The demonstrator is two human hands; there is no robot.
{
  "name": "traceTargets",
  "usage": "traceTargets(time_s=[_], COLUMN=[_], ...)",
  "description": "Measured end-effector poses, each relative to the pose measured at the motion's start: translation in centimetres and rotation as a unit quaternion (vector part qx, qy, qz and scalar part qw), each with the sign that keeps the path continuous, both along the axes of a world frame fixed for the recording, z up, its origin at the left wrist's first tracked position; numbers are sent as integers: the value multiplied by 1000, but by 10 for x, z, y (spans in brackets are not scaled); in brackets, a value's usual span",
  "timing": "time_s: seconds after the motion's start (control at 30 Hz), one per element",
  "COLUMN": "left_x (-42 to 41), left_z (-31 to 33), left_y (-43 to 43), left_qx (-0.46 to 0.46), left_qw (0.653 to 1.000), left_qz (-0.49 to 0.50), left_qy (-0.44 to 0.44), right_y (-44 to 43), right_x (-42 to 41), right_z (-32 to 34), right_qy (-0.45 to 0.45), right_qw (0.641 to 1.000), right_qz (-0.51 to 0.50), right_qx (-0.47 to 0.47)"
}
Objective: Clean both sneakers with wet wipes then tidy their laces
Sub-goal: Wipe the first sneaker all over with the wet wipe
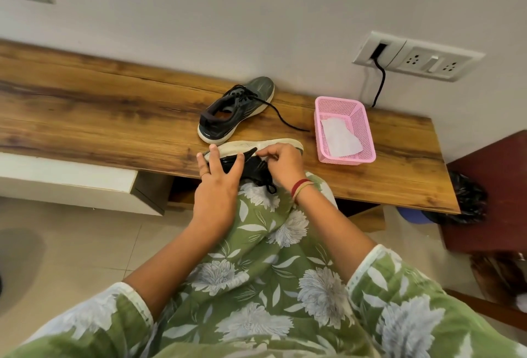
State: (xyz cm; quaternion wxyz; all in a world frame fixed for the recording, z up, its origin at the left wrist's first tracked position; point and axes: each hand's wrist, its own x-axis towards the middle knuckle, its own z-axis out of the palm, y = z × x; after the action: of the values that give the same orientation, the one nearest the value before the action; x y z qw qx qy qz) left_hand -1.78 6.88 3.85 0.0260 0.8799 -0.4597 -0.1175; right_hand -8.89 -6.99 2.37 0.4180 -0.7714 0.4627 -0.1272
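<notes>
One dark grey sneaker point(236, 109) with a white sole stands upright on the wooden bench point(99, 112), its black lace trailing loose to the right. The second sneaker point(251, 148) lies on its side at the bench's front edge, white sole facing away from me. My left hand point(218, 183) holds its heel end, fingers spread over the dark upper. My right hand point(281, 162) has its fingers curled and pinches the black lace near the tongue. A lace end hangs down over my lap. A white wet wipe point(338, 136) lies in a pink basket point(368, 129).
The pink basket stands on the bench to the right of the shoes. A wall socket plate point(419, 57) with a black cable is above it. A dark red stool point(490, 192) and a black bag point(464, 201) are at the right. White drawer unit point(71, 181) under the bench at left.
</notes>
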Motion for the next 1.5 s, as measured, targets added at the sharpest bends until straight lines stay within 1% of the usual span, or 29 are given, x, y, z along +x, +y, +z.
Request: traceTargets(time_s=[0.07, 0.1, 0.17, 0.2, 0.23, 0.27, 0.4, 0.5, 0.6, 0.87, 0.93, 1.0, 1.03, 1.07, 1.17, 1.23, 1.3, 1.37, 1.5], left_x=[-1, -1, -2, -2, -1, -1, 0, 2, 2, 2, 2, 1, 1, 1, 1, 1, 1, 1, 1], left_z=[0, -1, -2, -3, -3, -4, -3, -3, -3, -5, -6, -5, -4, -5, -5, -5, -5, -5, -6], left_y=[0, 0, 0, 0, -1, -1, -2, -3, -2, -2, -2, -2, -2, -1, -1, -2, -3, -4, -4], left_qx=[5, 6, 9, 9, 9, 8, 8, 3, -3, -16, -16, -26, -27, -23, -14, -12, -8, -3, -2], left_qw=[1000, 1000, 1000, 1000, 1000, 1000, 1000, 1000, 1000, 1000, 1000, 1000, 1000, 1000, 1000, 1000, 1000, 1000, 1000], left_qz=[-6, -8, -6, -4, -4, -3, 0, 7, 9, 15, 13, 13, 13, 13, 15, 16, 17, 17, 22], left_qy=[-7, -10, -14, -16, -16, -14, -6, 0, 5, 5, 4, 7, 9, 7, 6, 7, 8, 7, 4], right_y=[-11, -19, -37, -45, -50, -54, -44, -31, -23, 2, 3, 1, -1, -5, -19, -31, -43, -50, -45], right_x=[-8, -13, -20, -22, -22, -21, -8, 1, 5, 11, 6, 1, -1, -3, -9, -13, -16, -16, -6], right_z=[7, 9, 11, 11, 10, 7, -4, -3, -1, 2, 5, 5, 4, 4, 2, -1, -4, -8, -10], right_qy=[-36, -57, -74, -65, -46, -22, 66, 92, 98, 22, 0, -27, -49, -74, -126, -132, -101, -60, 23], right_qw=[996, 994, 988, 984, 983, 986, 995, 991, 989, 999, 1000, 996, 992, 989, 980, 974, 978, 984, 993], right_qz=[10, -20, -122, -162, -177, -168, -70, -67, -64, -14, 16, 66, 75, 60, -75, -144, -167, -162, -109], right_qx=[81, 93, 52, 24, 4, -9, -36, -76, -85, -28, 6, 59, 87, 110, 138, 114, 70, 33, -35])
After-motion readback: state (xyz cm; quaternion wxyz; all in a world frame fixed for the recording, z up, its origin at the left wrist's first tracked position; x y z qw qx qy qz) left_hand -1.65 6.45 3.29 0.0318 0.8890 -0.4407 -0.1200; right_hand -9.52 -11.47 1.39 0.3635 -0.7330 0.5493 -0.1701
